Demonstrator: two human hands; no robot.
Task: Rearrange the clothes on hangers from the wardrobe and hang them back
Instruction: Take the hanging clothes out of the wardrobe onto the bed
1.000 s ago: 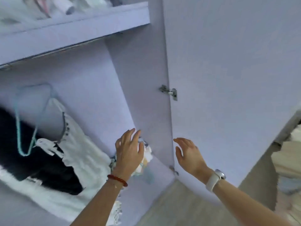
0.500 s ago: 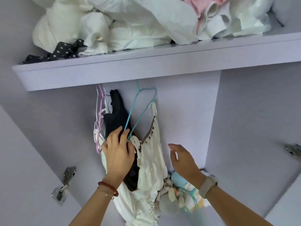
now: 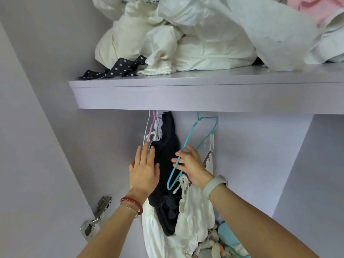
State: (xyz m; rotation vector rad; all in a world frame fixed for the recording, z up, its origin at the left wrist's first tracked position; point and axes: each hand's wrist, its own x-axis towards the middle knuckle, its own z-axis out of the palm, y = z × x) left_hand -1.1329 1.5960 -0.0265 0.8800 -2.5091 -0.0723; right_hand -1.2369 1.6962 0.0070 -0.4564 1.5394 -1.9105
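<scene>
Under the wardrobe shelf (image 3: 186,94) hang a black garment (image 3: 167,151), a white garment (image 3: 197,211) on a teal hanger (image 3: 189,138), and pink and white hangers (image 3: 151,127) at the left. My left hand (image 3: 144,172) lies flat with straight fingers against the left side of the black garment. My right hand (image 3: 191,166) touches the teal hanger's left arm and the white garment, fingers spread. The rail is hidden behind the shelf front.
White and pink bundled clothes (image 3: 204,34) and a black polka-dot cloth (image 3: 115,69) pile on the shelf. A metal door hinge (image 3: 96,218) sits lower left. More clothes, some teal (image 3: 229,237), lie at the wardrobe bottom right.
The view tilted up from the wardrobe's right side to the hanging clothes. My left hand slid to the black garment's left side; my right hand rose onto the teal hanger.
</scene>
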